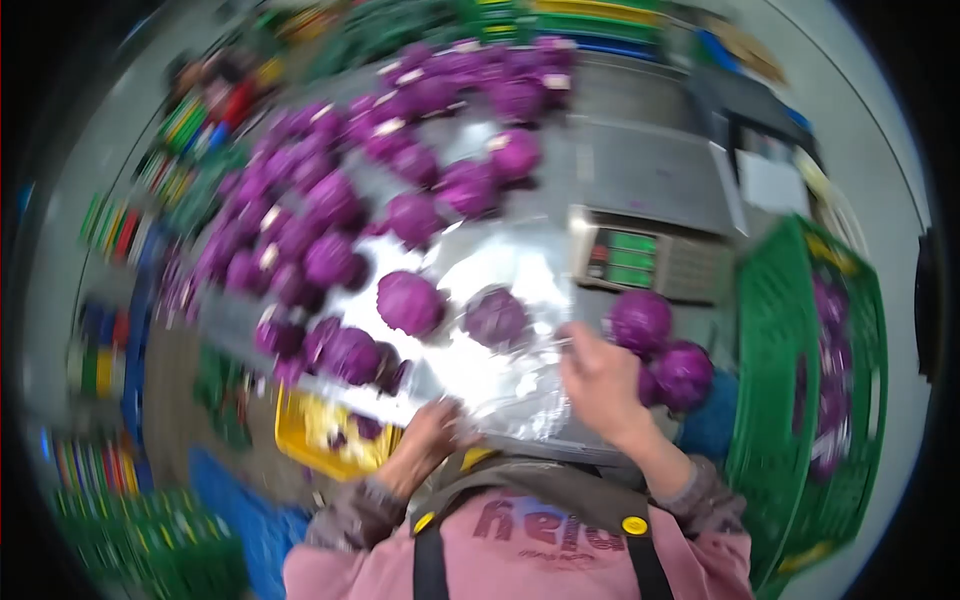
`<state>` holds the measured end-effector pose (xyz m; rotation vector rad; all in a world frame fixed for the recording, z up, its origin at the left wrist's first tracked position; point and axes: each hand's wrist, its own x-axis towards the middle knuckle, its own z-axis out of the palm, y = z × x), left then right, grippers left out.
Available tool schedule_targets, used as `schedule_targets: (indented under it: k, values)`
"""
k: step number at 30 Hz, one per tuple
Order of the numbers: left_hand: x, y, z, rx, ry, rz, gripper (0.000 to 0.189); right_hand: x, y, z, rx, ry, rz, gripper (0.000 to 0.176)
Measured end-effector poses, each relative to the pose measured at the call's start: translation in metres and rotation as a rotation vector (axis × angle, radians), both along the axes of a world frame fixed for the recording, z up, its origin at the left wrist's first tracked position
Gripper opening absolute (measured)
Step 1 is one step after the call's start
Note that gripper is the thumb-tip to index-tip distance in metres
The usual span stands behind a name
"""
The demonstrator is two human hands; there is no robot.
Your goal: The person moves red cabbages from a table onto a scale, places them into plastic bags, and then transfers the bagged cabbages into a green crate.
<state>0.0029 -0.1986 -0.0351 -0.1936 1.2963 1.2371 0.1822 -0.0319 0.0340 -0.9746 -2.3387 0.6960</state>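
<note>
A purple cabbage [496,318] lies under or inside clear shiny plastic film [480,375] on the metal table. My right hand [598,378] pinches the film's right edge, fingers closed. At the table's front edge, my left hand [434,430] has its fingers closed at the film's lower left part. An uncovered-looking cabbage [410,303] sits just left of the film-covered one. Right of my right hand, a few cabbages [640,321] stand together below the scale.
Many cabbages [330,200] cover the table's left and back. A weighing scale [650,258] stands at the right. Beyond it is a green crate [765,400] holding cabbages. A yellow crate [340,462] with scraps sits below the table's front left edge.
</note>
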Motion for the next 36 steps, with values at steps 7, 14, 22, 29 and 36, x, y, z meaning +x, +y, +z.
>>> schedule_targets:
  k: [7, 14, 22, 29, 36]
  values:
    - [0.006, 0.013, 0.061, 0.368, 0.023, 0.115, 0.023, -0.004, 0.017, 0.021, -0.099, 0.318, 0.020, 0.010]
    - [0.015, -0.005, 0.113, 0.354, 0.105, 0.148, 0.025, -0.005, 0.000, 0.079, -0.437, 0.564, 0.080, 0.009]
    - [-0.077, -0.069, 0.135, 0.761, 0.152, -0.381, 0.025, -0.092, 0.008, 0.073, -0.945, 1.044, 0.738, 0.039]
    - [-0.178, -0.140, 0.149, 1.200, 0.187, -0.285, 0.033, -0.268, -0.021, -0.035, -0.862, 0.097, 0.477, 0.049]
    - [-0.242, -0.149, 0.139, 1.192, 0.070, 0.137, 0.039, -0.397, -0.014, -0.079, -0.184, -0.056, 0.425, 0.083]
